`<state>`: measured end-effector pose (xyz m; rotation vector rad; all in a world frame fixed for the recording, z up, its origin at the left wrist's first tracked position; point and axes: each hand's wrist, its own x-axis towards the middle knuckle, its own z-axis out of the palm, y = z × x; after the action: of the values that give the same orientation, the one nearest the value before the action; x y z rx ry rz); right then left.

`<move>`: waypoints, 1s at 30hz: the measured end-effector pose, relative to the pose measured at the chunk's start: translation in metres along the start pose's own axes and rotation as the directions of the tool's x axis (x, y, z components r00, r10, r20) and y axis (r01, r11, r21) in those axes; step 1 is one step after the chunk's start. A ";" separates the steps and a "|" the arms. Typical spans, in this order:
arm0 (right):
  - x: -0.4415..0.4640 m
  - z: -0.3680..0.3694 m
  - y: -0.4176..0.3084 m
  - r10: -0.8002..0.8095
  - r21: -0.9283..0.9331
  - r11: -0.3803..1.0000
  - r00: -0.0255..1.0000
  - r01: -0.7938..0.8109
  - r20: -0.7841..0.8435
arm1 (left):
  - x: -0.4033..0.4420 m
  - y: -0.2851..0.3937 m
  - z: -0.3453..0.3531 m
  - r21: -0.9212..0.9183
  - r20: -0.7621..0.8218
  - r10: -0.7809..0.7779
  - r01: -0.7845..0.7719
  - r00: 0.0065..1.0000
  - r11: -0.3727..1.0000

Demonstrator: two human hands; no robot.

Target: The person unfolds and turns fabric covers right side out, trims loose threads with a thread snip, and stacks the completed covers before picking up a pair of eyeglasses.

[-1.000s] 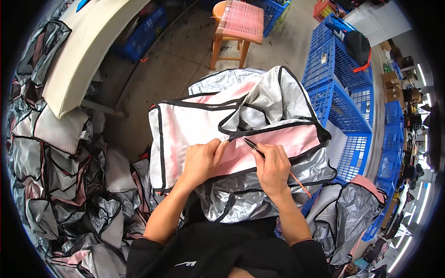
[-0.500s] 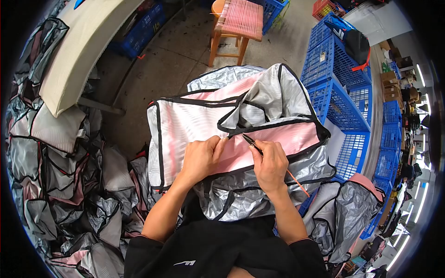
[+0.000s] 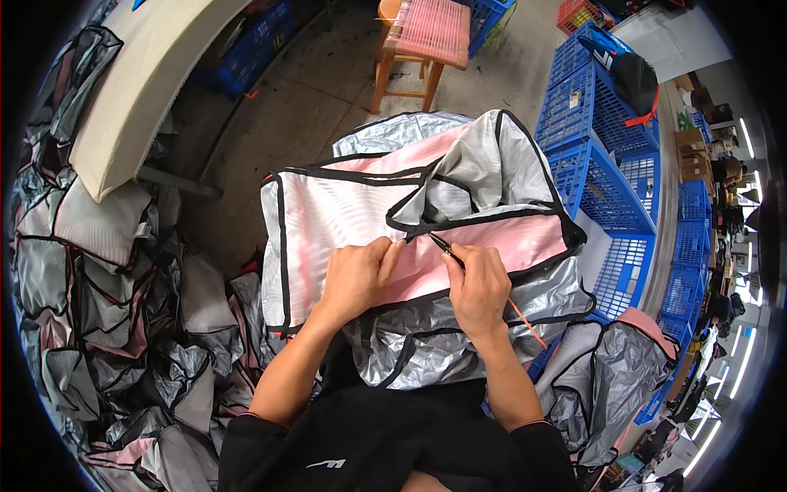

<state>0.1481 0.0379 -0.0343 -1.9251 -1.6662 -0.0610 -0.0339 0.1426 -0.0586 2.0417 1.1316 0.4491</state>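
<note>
**Left hand (image 3: 359, 275) pinching, right hand (image 3: 478, 287) closing round a pointed tool (image 3: 440, 243)**

The right hand is folding its fingers in, its thumb and forefinger pressing the slim, dark tool between them. An orange cord (image 3: 526, 322) is trailing from beside this hand. The left hand is curling inward, thumb and forefinger pinching the sewn piece (image 3: 328, 215) at its black binding (image 3: 492, 220). The tool's tip is pointing at that binding, just beside the left fingertips; whether it is touching, I cannot tell.

The sewn piece, pink and white with grey folds, is lying in front of the person, over crumpled silver sheeting (image 3: 459, 348) that is showing past its near edge and its far edge. The 2 hands are working between its left and right edges, nearer the middle.

Further out, 1 wooden stool (image 3: 426, 41) is standing beyond the far edge, blue crates (image 3: 619, 262) are lining the right, and similar pieces (image 3: 102, 221) are heaping up below the near corner of a pale table (image 3: 156, 74).
</note>
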 end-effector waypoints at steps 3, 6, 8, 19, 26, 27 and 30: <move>0.000 0.001 0.001 0.004 -0.003 1.000 1.000 -0.004 0.006 | -0.001 -0.001 0.001 0.009 -0.007 0.011 -0.011 1.000 1.000; 0.002 0.001 -0.001 0.010 0.001 1.000 1.000 -0.010 0.000 | -0.002 0.000 0.001 0.023 0.000 0.015 -0.015 1.000 1.000; 0.003 0.002 -0.002 0.011 0.002 1.000 1.000 -0.011 -0.002 | -0.003 0.001 0.000 0.033 0.009 0.012 -0.013 1.000 0.999; 0.002 0.009 0.005 0.004 0.140 0.990 1.000 -0.004 0.000 | -0.003 0.000 0.001 0.035 0.000 0.026 -0.025 1.000 0.999; -0.017 -0.006 0.008 0.425 0.448 0.792 0.901 -0.414 0.081 | -0.008 0.003 0.001 0.048 -0.019 0.053 -0.052 0.998 0.997; -0.017 -0.009 0.009 0.438 0.460 0.782 0.896 -0.419 0.072 | -0.011 0.005 0.002 0.078 -0.029 0.077 -0.075 0.997 0.994; -0.013 -0.016 0.010 0.452 0.433 0.792 0.890 -0.432 0.061 | -0.020 0.016 0.001 0.126 -0.089 0.156 -0.144 0.984 0.981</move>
<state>0.1596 0.0185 -0.0297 -1.8824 -1.0381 0.4179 -0.0350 0.1201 -0.0460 2.2408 1.0887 0.5754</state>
